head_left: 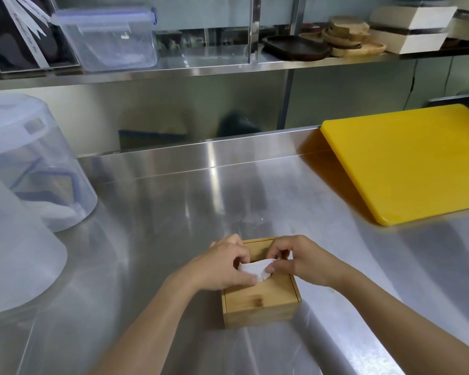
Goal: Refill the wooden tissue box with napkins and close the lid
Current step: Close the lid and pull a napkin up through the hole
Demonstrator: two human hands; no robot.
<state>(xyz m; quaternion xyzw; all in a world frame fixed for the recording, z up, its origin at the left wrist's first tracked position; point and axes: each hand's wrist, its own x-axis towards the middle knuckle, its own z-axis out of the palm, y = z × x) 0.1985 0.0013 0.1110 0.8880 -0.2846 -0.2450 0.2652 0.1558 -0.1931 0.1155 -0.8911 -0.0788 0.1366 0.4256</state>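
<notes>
A small wooden tissue box (260, 303) sits on the steel counter near its front edge, with the lid (275, 289) lying flat on top. A white napkin (255, 267) sticks up out of the middle of the lid. My left hand (222, 266) pinches the napkin's left side, thumb at its lower edge. My right hand (298, 262) pinches the right side with thumb and fingertips. Both hands rest over the top of the box and hide most of the opening.
A yellow cutting board (406, 161) lies at the right rear of the counter (173, 212). Translucent plastic containers (35, 163) stand at the left. The shelf above holds a clear lidded tub (111, 36), wooden trays (344, 36) and a white box (412, 28).
</notes>
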